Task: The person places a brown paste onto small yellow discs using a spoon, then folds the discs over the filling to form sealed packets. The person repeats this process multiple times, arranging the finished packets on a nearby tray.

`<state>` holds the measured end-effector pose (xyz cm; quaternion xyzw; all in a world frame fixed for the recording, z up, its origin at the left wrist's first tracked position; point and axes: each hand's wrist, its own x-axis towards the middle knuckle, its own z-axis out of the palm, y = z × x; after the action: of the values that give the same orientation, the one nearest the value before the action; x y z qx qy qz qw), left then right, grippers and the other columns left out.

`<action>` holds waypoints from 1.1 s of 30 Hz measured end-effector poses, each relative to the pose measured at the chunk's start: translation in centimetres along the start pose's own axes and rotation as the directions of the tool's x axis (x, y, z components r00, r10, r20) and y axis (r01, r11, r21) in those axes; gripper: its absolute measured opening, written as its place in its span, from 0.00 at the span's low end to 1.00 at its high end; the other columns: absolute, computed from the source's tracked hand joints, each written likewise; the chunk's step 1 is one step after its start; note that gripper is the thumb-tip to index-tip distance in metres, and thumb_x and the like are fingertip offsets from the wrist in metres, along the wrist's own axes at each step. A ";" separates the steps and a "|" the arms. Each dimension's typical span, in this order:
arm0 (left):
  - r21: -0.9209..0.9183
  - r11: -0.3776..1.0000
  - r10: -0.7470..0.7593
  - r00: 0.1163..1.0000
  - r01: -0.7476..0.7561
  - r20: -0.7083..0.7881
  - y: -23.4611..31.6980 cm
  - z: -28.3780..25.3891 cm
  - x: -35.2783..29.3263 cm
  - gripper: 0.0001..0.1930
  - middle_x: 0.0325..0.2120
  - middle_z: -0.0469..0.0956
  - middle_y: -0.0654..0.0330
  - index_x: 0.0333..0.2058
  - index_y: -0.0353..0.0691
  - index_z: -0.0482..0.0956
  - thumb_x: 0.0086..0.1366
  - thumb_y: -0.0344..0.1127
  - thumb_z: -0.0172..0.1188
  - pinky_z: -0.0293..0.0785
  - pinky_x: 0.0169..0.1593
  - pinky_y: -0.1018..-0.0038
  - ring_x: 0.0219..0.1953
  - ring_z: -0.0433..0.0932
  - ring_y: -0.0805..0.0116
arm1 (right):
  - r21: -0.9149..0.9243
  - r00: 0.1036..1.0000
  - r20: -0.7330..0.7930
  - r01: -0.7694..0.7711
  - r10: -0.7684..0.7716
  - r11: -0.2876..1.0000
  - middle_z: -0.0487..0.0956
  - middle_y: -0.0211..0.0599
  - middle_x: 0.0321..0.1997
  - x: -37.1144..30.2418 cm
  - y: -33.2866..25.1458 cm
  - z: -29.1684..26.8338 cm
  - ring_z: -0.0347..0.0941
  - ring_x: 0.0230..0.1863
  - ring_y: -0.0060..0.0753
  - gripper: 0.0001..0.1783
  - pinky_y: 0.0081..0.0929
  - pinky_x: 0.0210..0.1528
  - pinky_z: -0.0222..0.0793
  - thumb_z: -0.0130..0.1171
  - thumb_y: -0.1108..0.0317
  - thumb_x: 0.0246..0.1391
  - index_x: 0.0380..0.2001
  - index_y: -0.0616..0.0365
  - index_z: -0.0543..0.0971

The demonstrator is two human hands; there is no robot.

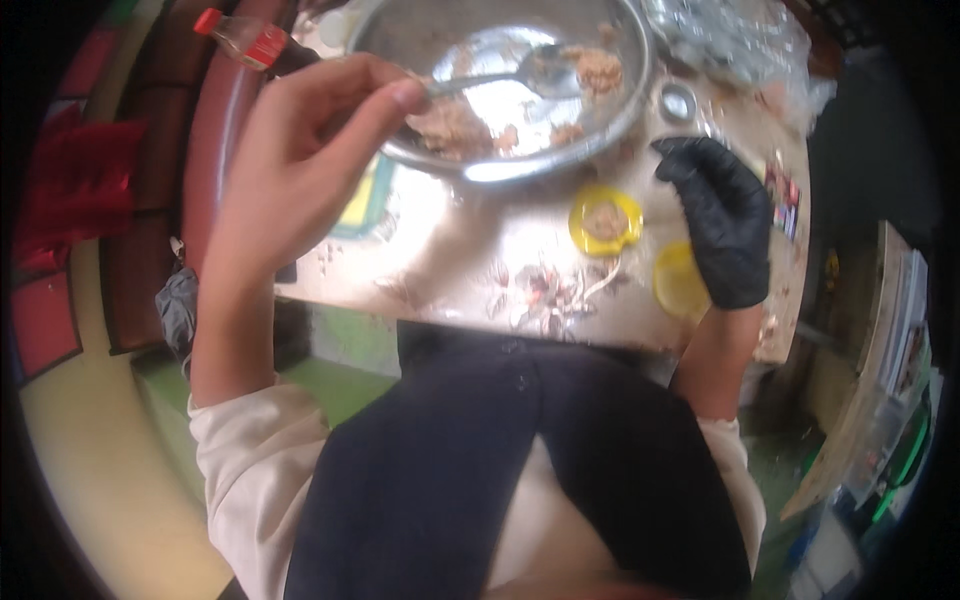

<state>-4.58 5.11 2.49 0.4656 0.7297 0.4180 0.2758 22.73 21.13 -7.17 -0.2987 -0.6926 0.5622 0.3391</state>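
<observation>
My bare left hand [310, 150] is closed on the handle of a metal spoon [475, 83]. The spoon reaches over a wide steel bowl [530, 172], and its head is by a lump of pinkish ground-meat mixture [598, 72]. More of the mixture [452, 128] clings to the bowl's near left side. My right hand [722, 215], in a black glove, is held to the right of the bowl with its fingers loosely bent and apart; I see nothing in it. Left of it lies a round yellow wrapper [622, 240] with some filling [604, 217] on it. Another yellow round [680, 280] is partly hidden by the glove.
A bottle with a red cap [245, 40] stands at the far left. Clear plastic bags [735, 45] lie at the back right, near a small round metal dish [677, 102]. A green-edged container [368, 205] sits left of the bowl on the flower-patterned tabletop [450, 270].
</observation>
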 end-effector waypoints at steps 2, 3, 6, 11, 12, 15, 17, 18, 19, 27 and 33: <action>-0.062 0.996 0.068 0.997 -0.070 -0.021 0.6 0.2 -2.1 0.11 0.33 0.82 0.66 0.41 0.28 0.82 0.74 0.33 0.63 0.68 0.40 0.85 0.37 0.75 0.83 | 0.021 0.997 -0.058 0.053 -0.052 0.998 0.87 0.31 0.45 -0.5 -0.4 -1.2 0.79 0.46 0.18 0.12 0.20 0.50 0.72 0.67 0.76 0.61 0.48 0.63 0.85; -0.059 0.998 0.026 1.000 -0.026 -0.011 0.9 0.5 -3.1 0.10 0.33 0.81 0.67 0.41 0.29 0.82 0.74 0.33 0.63 0.68 0.39 0.85 0.36 0.74 0.84 | -0.033 0.991 -0.097 0.088 -0.091 0.996 0.87 0.31 0.46 -1.1 -0.6 -1.7 0.78 0.47 0.18 0.11 0.19 0.50 0.71 0.67 0.76 0.61 0.47 0.62 0.85; -0.074 0.997 -0.020 0.998 0.024 0.059 1.9 1.4 -5.5 0.09 0.32 0.79 0.67 0.40 0.30 0.82 0.73 0.32 0.63 0.66 0.36 0.85 0.35 0.72 0.85 | -0.168 0.986 -0.132 0.081 -0.104 0.982 0.87 0.31 0.47 -2.9 -1.4 -2.6 0.79 0.47 0.19 0.12 0.21 0.50 0.69 0.68 0.79 0.57 0.45 0.59 0.85; 0.138 0.985 -0.124 0.980 0.102 0.155 1.6 3.9 -6.6 0.07 0.32 0.80 0.62 0.41 0.27 0.81 0.74 0.27 0.60 0.71 0.41 0.81 0.36 0.75 0.79 | -0.463 0.961 0.010 0.251 -0.278 0.850 0.85 0.31 0.44 -4.9 -0.5 -1.2 0.77 0.43 0.32 0.17 0.30 0.48 0.70 0.72 0.77 0.52 0.47 0.54 0.84; 0.178 0.981 -0.100 0.982 0.071 0.161 1.3 4.3 -6.6 0.07 0.32 0.80 0.62 0.41 0.27 0.81 0.74 0.27 0.60 0.71 0.40 0.80 0.36 0.75 0.79 | -0.563 0.939 0.056 0.311 -0.340 0.766 0.84 0.32 0.42 -5.0 0.1 -0.6 0.76 0.42 0.36 0.19 0.32 0.48 0.71 0.73 0.76 0.51 0.47 0.52 0.84; 0.214 0.973 -0.130 0.977 0.092 0.167 0.4 4.8 -6.6 0.08 0.31 0.81 0.58 0.41 0.27 0.81 0.73 0.28 0.60 0.73 0.40 0.78 0.35 0.76 0.77 | -0.653 0.905 0.099 0.373 -0.414 0.659 0.80 0.31 0.41 -5.2 1.5 0.8 0.74 0.41 0.39 0.22 0.36 0.43 0.73 0.74 0.69 0.50 0.50 0.44 0.85; 0.227 0.972 -0.107 0.978 0.066 0.177 -0.1 4.7 -6.8 0.08 0.31 0.81 0.58 0.41 0.27 0.81 0.73 0.29 0.60 0.73 0.41 0.77 0.35 0.77 0.77 | -0.679 0.902 0.113 0.377 -0.417 0.630 0.79 0.30 0.42 -5.2 2.0 1.5 0.73 0.41 0.39 0.22 0.37 0.42 0.72 0.74 0.67 0.50 0.50 0.43 0.85; 0.228 0.972 -0.108 0.977 0.065 0.183 -0.3 4.7 -6.9 0.08 0.30 0.82 0.58 0.41 0.27 0.81 0.73 0.29 0.60 0.74 0.41 0.77 0.36 0.77 0.77 | -0.685 0.894 0.113 0.386 -0.433 0.618 0.78 0.30 0.42 -5.1 2.0 1.7 0.73 0.41 0.38 0.21 0.37 0.42 0.72 0.74 0.66 0.50 0.50 0.43 0.85; 0.215 0.976 -0.058 0.985 0.023 0.160 -0.6 4.7 -6.9 0.08 0.26 0.80 0.57 0.40 0.27 0.81 0.73 0.30 0.61 0.71 0.36 0.76 0.30 0.76 0.77 | -0.690 0.886 0.115 0.396 -0.449 0.606 0.78 0.30 0.42 -4.9 2.1 1.9 0.72 0.41 0.38 0.21 0.37 0.42 0.72 0.74 0.65 0.50 0.50 0.43 0.85; 0.274 0.950 0.133 0.988 -0.149 0.076 -1.5 5.7 -7.6 0.06 0.19 0.80 0.51 0.38 0.33 0.81 0.70 0.31 0.64 0.70 0.24 0.70 0.18 0.79 0.62 | -0.767 0.854 0.194 0.439 -0.482 0.469 0.75 0.32 0.39 -4.1 1.9 2.3 0.70 0.41 0.41 0.13 0.39 0.44 0.70 0.72 0.59 0.51 0.38 0.49 0.82; 0.497 0.832 0.243 0.968 -0.245 0.070 0.0 4.9 -8.7 0.04 0.21 0.80 0.53 0.36 0.37 0.80 0.67 0.28 0.66 0.72 0.25 0.68 0.20 0.81 0.58 | -0.768 0.867 0.198 0.427 -0.457 0.477 0.74 0.33 0.38 -3.9 2.1 1.9 0.69 0.40 0.42 0.14 0.41 0.43 0.69 0.73 0.57 0.50 0.34 0.50 0.80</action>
<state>2.93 -1.09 0.20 0.6111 0.7472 0.2447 0.0911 23.63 17.34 -10.05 -0.2380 -0.9146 0.0845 0.3159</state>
